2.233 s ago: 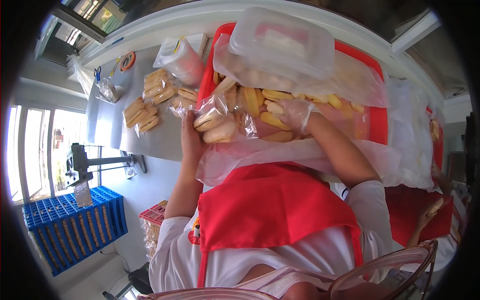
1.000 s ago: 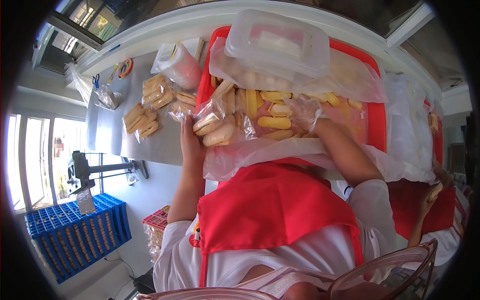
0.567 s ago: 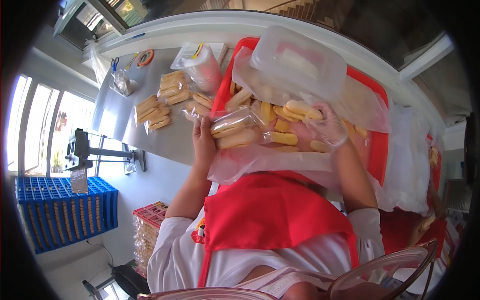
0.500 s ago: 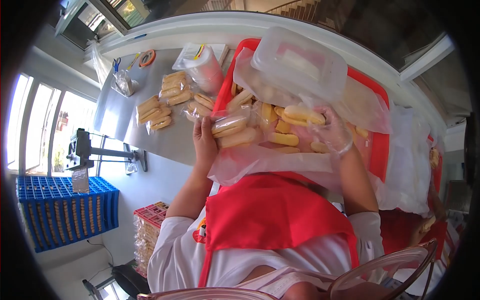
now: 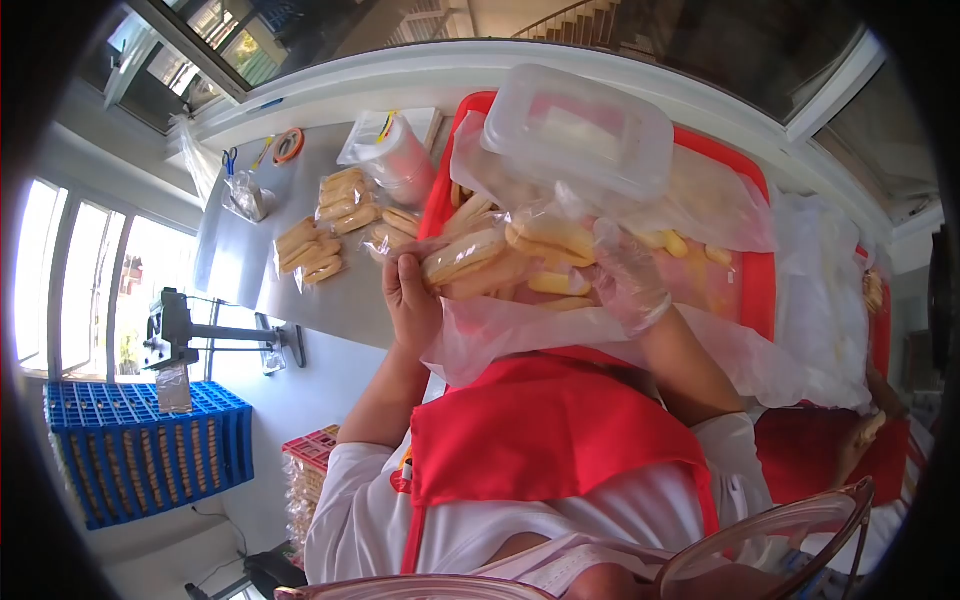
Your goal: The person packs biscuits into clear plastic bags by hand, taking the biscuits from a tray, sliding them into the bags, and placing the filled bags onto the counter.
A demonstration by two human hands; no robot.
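Note:
My bare left hand (image 5: 410, 300) is closed on the left end of a clear plastic bag (image 5: 465, 258) with long pale ladyfinger biscuits inside. At the bag's right end, my right hand (image 5: 632, 282), in a clear glove, grips a pair of ladyfinger biscuits (image 5: 552, 236). These lie partly behind the shiny film, in line with the bagged ones. Below both hands is a red tray (image 5: 762, 310) lined with translucent sheet, where loose ladyfingers (image 5: 560, 284) lie. A translucent plastic box (image 5: 590, 130) rests over the tray's far side.
Filled biscuit packs (image 5: 308, 250) lie on the metal table (image 5: 245, 245) at left. Behind them are a white roll (image 5: 398, 165), orange tape (image 5: 289, 146) and blue-handled scissors (image 5: 229, 160). A blue crate (image 5: 150, 400) stands lower left. Another person's arm (image 5: 862, 440) shows at right.
My right hand has moved left, bringing the ladyfingers up to the bag's open end. My left hand keeps its hold on the bag. The whole view has shifted slightly.

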